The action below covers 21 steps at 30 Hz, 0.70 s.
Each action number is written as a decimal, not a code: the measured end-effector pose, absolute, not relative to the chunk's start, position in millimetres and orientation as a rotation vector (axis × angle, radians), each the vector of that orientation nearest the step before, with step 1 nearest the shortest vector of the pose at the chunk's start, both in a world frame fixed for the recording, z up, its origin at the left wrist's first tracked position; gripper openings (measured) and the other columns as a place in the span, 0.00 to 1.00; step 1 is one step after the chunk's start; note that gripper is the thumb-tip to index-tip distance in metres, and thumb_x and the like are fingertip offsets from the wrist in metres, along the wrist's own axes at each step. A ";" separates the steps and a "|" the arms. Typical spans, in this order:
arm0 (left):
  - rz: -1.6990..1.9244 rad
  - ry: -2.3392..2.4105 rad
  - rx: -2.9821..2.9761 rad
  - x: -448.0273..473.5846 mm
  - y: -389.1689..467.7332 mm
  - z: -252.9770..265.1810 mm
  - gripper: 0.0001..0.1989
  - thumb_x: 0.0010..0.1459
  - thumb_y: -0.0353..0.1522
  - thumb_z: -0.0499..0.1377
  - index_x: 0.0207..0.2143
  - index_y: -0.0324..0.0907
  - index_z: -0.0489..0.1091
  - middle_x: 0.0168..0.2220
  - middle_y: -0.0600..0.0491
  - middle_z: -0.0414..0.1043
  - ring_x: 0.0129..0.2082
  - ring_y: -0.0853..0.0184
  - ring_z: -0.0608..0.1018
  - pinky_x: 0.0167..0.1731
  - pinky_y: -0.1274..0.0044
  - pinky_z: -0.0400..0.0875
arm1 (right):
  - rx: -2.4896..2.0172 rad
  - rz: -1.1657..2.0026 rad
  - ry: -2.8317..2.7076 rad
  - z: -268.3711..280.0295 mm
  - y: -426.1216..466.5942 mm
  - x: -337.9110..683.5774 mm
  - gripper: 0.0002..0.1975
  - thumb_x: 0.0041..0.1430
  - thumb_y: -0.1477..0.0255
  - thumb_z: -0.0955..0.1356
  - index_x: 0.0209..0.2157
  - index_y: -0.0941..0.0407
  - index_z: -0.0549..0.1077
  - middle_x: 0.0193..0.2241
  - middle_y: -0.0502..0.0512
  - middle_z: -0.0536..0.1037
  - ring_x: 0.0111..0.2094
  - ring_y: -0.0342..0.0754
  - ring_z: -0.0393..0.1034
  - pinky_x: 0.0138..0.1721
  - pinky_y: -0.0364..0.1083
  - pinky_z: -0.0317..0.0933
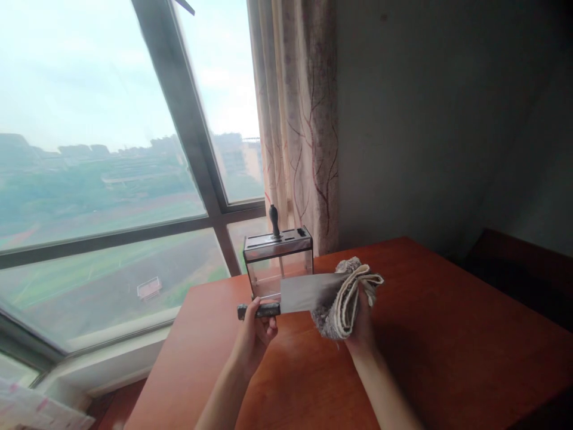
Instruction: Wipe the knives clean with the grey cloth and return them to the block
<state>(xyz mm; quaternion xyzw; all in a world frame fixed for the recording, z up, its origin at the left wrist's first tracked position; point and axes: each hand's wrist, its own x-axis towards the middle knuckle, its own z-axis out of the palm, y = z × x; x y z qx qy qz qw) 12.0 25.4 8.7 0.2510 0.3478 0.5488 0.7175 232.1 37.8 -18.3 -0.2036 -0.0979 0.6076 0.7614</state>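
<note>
Grasping a cleaver (299,294) by its black handle (268,310) in the left hand (256,335), curling the fingers beneath and laying the thumb across the near side. Clutching a thick folded cloth (344,307) in the right hand (362,330), covering the far end of the blade with it; blurring too much there to tell whether wrapping one face or both. Holding the cleaver nearly level above the red-brown table (447,322), pointing the blade rightward. Facing, just beyond the blade, a clear-fronted knife holder (290,242), bearing one upright dark handle (274,222) on its top. Looking farther back to a patterned curtain (320,119) hanging beside a dark wall (425,119). Gazing leftward through a grey-framed window (185,113) at a hazy field (89,269) and distant buildings (248,160).
</note>
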 end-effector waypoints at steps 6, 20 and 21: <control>1.262 0.728 0.440 17.5 25.8 11.1 0.16 0.55 0.42 0.59 0.25 0.37 0.70 0.15 0.55 0.67 0.12 0.77 0.62 0.16 0.83 0.59 | -0.429 1.344 -0.301 -13.5 31.5 231.3 0.20 0.50 0.48 0.67 0.38 0.45 0.77 0.36 0.46 0.82 0.45 0.52 0.73 0.47 0.53 0.66; 1.124 0.813 0.619 66.0 -0.6 -2.5 0.23 0.50 0.47 0.62 0.41 0.40 0.69 0.24 0.54 0.69 0.23 0.71 0.70 0.24 0.80 0.60 | -0.556 1.526 -0.356 -27.1 23.0 209.8 0.24 0.48 0.50 0.69 0.40 0.53 0.76 0.39 0.52 0.81 0.41 0.55 0.75 0.44 0.56 0.67; 1.120 0.815 0.646 64.5 0.1 -2.4 0.22 0.50 0.47 0.62 0.41 0.40 0.70 0.24 0.54 0.69 0.23 0.71 0.70 0.24 0.80 0.59 | -0.538 1.525 -0.335 -27.3 24.3 211.3 0.23 0.49 0.51 0.69 0.41 0.52 0.76 0.39 0.51 0.81 0.41 0.55 0.75 0.44 0.56 0.67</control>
